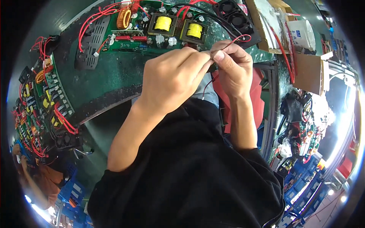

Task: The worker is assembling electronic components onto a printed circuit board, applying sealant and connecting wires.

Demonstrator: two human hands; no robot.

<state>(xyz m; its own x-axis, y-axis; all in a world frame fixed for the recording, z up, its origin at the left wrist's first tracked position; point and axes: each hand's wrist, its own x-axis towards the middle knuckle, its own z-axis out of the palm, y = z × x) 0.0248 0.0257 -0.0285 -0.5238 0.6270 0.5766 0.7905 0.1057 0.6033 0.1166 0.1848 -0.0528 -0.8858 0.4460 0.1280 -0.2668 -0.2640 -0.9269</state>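
My left hand [173, 74] and my right hand [235, 70] meet over the table's near edge, fingertips pinched together. Between them runs a thin red wire [242, 36]. One part of it loops out above my right fingers, and another length hangs below, ending in a small pale tip. Exactly what the fingertips press on is hidden. Just beyond my hands lies a green circuit board [125, 45] with two yellow-wound transformers [162, 23], a copper coil [123, 18] and red leads. A pair of black fans [232, 17] sits at its right end.
More circuit boards [57, 89] with red wires line the left. On the right stand an open cardboard box [310, 74], a white roll or cup [302, 35] and more boards [308, 133]. A red stool seat [255, 100] is under the table edge. Another person's arm [36, 182] shows far left.
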